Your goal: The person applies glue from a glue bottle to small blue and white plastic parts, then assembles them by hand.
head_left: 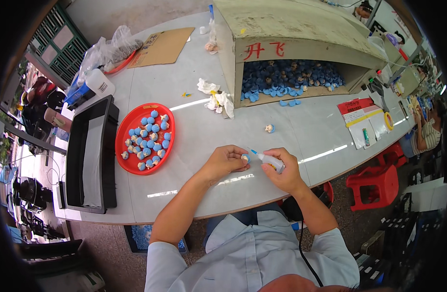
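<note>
My left hand (224, 163) is closed, pinching a small blue-and-cream figure head (245, 158) between its fingertips. In my right hand (287, 171) is a translucent squeeze glue bottle (273, 162), tilted so that its thin blue-tipped nozzle points toward the figure head. Tip and head are very close; whether they touch I cannot tell. Another such figure head (269, 128) lies alone on the table beyond my hands. To the left, a round red tray (118, 146) holds many more blue-and-cream heads.
Beyond my hands, a low cabinet (301, 44) has many blue shell pieces (281, 78) inside. A black bin (111, 185) stands left of the tray. Crumpled tissue (218, 101), cardboard (162, 46), a tape roll (388, 121) and a red stool (376, 187) surround the workspace. Another person sits far right.
</note>
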